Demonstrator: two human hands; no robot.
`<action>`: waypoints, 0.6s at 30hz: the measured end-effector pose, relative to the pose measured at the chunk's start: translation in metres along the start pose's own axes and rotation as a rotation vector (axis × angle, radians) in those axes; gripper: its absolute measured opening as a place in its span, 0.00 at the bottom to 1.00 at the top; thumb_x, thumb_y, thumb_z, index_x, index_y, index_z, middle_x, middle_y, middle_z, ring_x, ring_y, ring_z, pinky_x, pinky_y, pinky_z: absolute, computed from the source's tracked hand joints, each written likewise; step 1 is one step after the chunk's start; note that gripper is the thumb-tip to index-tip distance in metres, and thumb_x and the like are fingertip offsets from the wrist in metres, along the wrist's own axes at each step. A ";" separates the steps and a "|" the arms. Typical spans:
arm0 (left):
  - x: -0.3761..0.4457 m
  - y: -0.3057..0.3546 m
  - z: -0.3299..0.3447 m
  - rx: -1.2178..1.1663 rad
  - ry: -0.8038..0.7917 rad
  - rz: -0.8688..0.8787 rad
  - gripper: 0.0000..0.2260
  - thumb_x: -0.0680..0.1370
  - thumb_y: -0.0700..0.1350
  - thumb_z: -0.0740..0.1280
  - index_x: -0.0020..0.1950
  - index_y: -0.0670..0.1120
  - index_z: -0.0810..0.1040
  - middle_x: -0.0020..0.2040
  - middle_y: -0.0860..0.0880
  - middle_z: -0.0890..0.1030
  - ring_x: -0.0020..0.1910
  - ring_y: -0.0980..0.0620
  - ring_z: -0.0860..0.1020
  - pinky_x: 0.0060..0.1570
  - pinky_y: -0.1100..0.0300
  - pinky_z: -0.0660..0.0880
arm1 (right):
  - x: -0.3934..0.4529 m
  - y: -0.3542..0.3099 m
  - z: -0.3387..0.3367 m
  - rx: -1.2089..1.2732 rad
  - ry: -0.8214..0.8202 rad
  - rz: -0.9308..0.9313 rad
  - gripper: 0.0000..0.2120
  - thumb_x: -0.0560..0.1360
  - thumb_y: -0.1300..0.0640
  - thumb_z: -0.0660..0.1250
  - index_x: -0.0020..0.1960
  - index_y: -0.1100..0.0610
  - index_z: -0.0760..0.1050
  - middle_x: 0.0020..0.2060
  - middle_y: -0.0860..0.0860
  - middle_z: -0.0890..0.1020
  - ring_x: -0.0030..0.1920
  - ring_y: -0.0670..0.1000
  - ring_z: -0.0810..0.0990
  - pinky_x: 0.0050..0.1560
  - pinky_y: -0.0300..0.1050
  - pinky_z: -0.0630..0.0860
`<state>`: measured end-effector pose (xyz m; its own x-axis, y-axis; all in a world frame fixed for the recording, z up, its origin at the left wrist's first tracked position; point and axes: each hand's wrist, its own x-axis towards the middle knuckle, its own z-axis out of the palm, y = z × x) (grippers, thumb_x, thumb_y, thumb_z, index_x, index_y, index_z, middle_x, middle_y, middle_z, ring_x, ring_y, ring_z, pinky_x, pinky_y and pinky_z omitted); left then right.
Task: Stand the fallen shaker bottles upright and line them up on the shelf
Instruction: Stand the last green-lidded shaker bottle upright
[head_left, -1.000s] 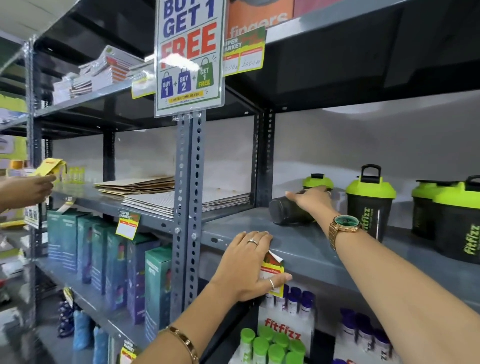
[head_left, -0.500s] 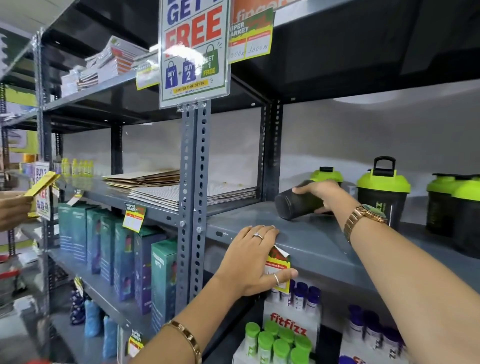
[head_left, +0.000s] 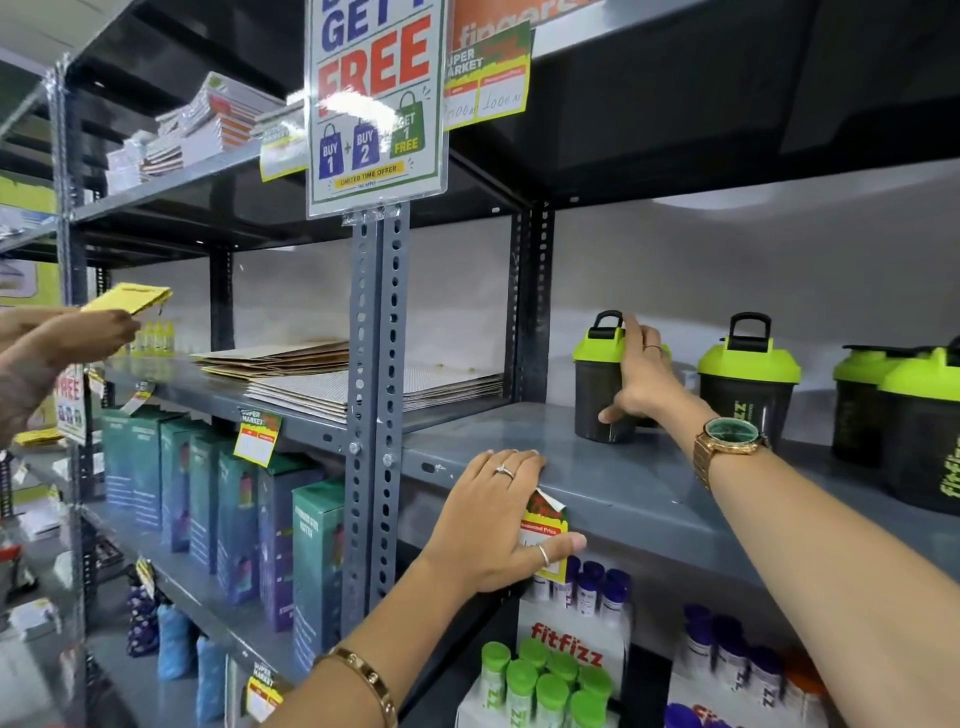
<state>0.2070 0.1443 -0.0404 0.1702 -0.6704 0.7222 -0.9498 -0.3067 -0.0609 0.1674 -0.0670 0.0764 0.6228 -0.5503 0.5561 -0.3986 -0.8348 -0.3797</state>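
Observation:
A black shaker bottle (head_left: 597, 395) with a lime-green lid stands upright on the grey shelf (head_left: 613, 483). My right hand (head_left: 641, 379) is wrapped around its right side, thumb low on the body and fingers up at the lid. To its right stands a second upright shaker (head_left: 745, 387), then two more shakers (head_left: 914, 415) at the right edge. My left hand (head_left: 498, 519) rests flat on the shelf's front edge, its thumb over a price tag (head_left: 545, 525).
A vertical grey post (head_left: 376, 395) with a promo sign (head_left: 376, 104) stands left of the shelf bay. Flat cardboard sheets (head_left: 311, 374) lie on the neighbouring shelf. Another person's hand (head_left: 62, 338) with a yellow card is at far left. Small bottles (head_left: 545, 686) fill the shelf below.
My right hand tipped the leftmost shaker from lying on its side to standing upright. My left hand stayed on the shelf edge.

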 end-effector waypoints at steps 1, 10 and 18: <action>0.000 0.000 0.000 -0.001 -0.001 -0.002 0.39 0.70 0.71 0.51 0.68 0.44 0.66 0.67 0.47 0.72 0.66 0.49 0.67 0.69 0.56 0.55 | 0.000 0.001 0.000 0.002 -0.008 0.000 0.64 0.56 0.64 0.81 0.77 0.54 0.40 0.76 0.57 0.51 0.75 0.62 0.54 0.71 0.58 0.61; -0.001 0.000 0.001 -0.034 -0.006 -0.023 0.39 0.69 0.72 0.51 0.69 0.45 0.64 0.68 0.47 0.70 0.68 0.50 0.65 0.71 0.55 0.52 | -0.003 -0.028 -0.012 0.002 0.502 -0.006 0.35 0.69 0.44 0.70 0.65 0.66 0.65 0.61 0.63 0.71 0.63 0.64 0.70 0.55 0.57 0.73; 0.000 0.000 0.003 -0.033 0.014 -0.034 0.38 0.70 0.71 0.54 0.69 0.43 0.65 0.68 0.47 0.70 0.68 0.49 0.65 0.71 0.55 0.50 | 0.018 -0.054 -0.017 -0.117 0.302 0.253 0.42 0.65 0.38 0.71 0.67 0.64 0.64 0.62 0.61 0.73 0.63 0.61 0.70 0.55 0.53 0.74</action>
<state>0.2073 0.1425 -0.0426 0.1987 -0.6502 0.7333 -0.9518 -0.3065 -0.0139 0.1888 -0.0321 0.1193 0.2762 -0.7037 0.6546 -0.5988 -0.6587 -0.4555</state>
